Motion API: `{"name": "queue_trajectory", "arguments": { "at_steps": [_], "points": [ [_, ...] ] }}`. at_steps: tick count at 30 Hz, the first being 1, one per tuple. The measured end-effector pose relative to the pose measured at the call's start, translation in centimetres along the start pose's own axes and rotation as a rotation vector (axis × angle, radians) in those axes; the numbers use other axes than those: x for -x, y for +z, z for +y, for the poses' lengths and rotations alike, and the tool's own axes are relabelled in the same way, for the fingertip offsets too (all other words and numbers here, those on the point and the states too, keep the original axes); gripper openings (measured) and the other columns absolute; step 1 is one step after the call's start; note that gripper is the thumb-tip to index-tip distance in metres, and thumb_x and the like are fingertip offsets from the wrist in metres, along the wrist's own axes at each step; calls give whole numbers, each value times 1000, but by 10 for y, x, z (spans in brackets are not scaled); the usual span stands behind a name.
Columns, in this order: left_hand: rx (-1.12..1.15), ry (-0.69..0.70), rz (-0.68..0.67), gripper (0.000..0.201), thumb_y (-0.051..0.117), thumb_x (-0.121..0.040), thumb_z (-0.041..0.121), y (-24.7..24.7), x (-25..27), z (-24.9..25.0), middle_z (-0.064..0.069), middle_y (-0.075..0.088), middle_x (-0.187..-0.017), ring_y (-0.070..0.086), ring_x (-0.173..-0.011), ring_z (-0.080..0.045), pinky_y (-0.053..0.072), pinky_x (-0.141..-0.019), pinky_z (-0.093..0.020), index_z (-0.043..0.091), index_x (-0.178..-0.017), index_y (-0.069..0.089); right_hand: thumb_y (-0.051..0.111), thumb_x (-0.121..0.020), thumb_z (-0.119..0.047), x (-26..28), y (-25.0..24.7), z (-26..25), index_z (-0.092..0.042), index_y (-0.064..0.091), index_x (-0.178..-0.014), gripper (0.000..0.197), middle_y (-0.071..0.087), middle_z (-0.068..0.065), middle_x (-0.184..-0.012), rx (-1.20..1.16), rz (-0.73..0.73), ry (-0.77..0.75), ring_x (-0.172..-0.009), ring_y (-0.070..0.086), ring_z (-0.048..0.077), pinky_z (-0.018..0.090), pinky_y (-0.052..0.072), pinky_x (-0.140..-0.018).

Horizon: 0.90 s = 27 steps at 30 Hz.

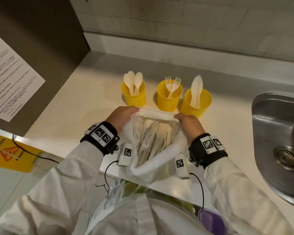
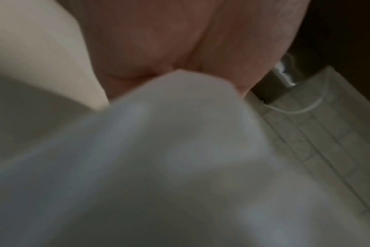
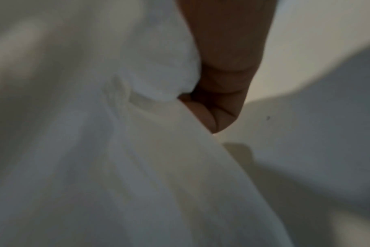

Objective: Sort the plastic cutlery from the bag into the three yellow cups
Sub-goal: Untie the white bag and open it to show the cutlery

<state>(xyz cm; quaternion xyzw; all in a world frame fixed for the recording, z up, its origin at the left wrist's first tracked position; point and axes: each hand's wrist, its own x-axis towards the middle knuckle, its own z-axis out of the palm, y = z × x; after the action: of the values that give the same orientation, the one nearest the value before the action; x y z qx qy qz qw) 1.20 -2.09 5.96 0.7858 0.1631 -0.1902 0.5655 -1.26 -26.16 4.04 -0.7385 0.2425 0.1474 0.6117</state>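
A white plastic bag (image 1: 153, 168) lies on the counter near its front edge, its mouth stretched wide. Inside it lies a heap of white forks and other cutlery (image 1: 148, 139). My left hand (image 1: 124, 114) grips the bag's rim at the left, my right hand (image 1: 187, 120) grips it at the right. Behind the bag stand three yellow cups: the left cup (image 1: 134, 95) holds spoons, the middle cup (image 1: 169, 97) holds forks, the right cup (image 1: 197, 102) holds knives. Both wrist views are blurred, filled by the bag (image 2: 158, 167) (image 3: 116, 167) and fingers (image 3: 224, 75).
A steel sink (image 1: 278, 138) sits at the right. A dark wall panel with a printed notice (image 1: 10, 78) rises at the left. A yellow wet-floor sign (image 1: 8, 153) stands below the counter edge. A second thin plastic bag (image 1: 114, 197) hangs near my body.
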Motion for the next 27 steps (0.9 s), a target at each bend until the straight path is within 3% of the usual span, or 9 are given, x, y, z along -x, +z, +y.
{"name": "queue_trajectory", "arguments": {
  "at_steps": [3,8,10,12,14,16,19,24,27],
  "points": [
    [-34,-7,-11,54,65,-78,60,-1,0,-7,-5,73,-112,66,-107,-27,49,-98,-41,21,-113,73,60,-95,-40,6,-3,5,-10,62,-97,30,68,16,-105,207,62,-103,-95,61,28,38,46,-81],
    [-391,123,73,45,69,-90,58,-24,11,-31,9,62,-109,59,-99,-14,44,-81,-31,27,-120,58,66,-91,-56,35,-19,25,-20,54,-117,46,62,-1,-92,386,78,-222,-83,66,25,43,57,-75],
    [-523,250,102,23,68,-95,44,-25,13,-38,7,59,-85,55,-81,-16,41,-70,-30,22,-94,61,64,-97,-44,39,-20,31,-18,60,-109,29,61,-4,-87,428,92,-323,-81,62,24,36,51,-71],
    [-574,336,135,39,60,-102,34,-22,9,-40,1,46,-65,43,-67,-21,34,-61,-33,16,-69,47,57,-102,-29,38,-16,28,-18,63,-92,16,61,-3,-81,404,105,-382,-79,57,24,31,40,-64],
    [-385,249,151,42,52,-105,37,-17,4,-32,-9,57,-72,52,-72,-25,41,-71,-33,7,-75,56,53,-100,-27,31,-10,22,-19,65,-81,23,67,9,-83,184,105,-246,-81,62,31,36,48,-70],
    [39,-33,124,40,57,-101,42,-14,-5,-28,-15,72,-98,65,-91,-29,50,-93,-39,5,-100,72,53,-89,-32,18,-7,19,-18,67,-80,22,70,18,-95,-103,75,-4,-90,67,38,54,56,-87],
    [413,-268,61,37,68,-96,36,-13,-4,-28,-21,73,-102,68,-92,-34,52,-96,-51,4,-113,72,54,-90,-33,7,-7,22,-17,61,-94,18,64,14,-102,-190,44,156,-87,63,30,55,57,-96],
    [-145,-158,5,63,64,-85,70,-22,16,-29,-14,70,-115,69,-104,-33,60,-89,-48,18,-120,63,54,-95,-43,31,-16,25,-11,58,-111,36,65,14,-111,-49,38,180,-91,68,36,56,62,-80],
    [-361,-188,-65,60,79,-78,61,-31,41,-42,-7,69,-92,66,-81,-22,58,-73,-36,11,-105,62,66,-88,-54,63,-23,28,-8,58,-109,52,66,16,-91,66,-28,154,-70,67,32,38,61,-56]
  ]
}}
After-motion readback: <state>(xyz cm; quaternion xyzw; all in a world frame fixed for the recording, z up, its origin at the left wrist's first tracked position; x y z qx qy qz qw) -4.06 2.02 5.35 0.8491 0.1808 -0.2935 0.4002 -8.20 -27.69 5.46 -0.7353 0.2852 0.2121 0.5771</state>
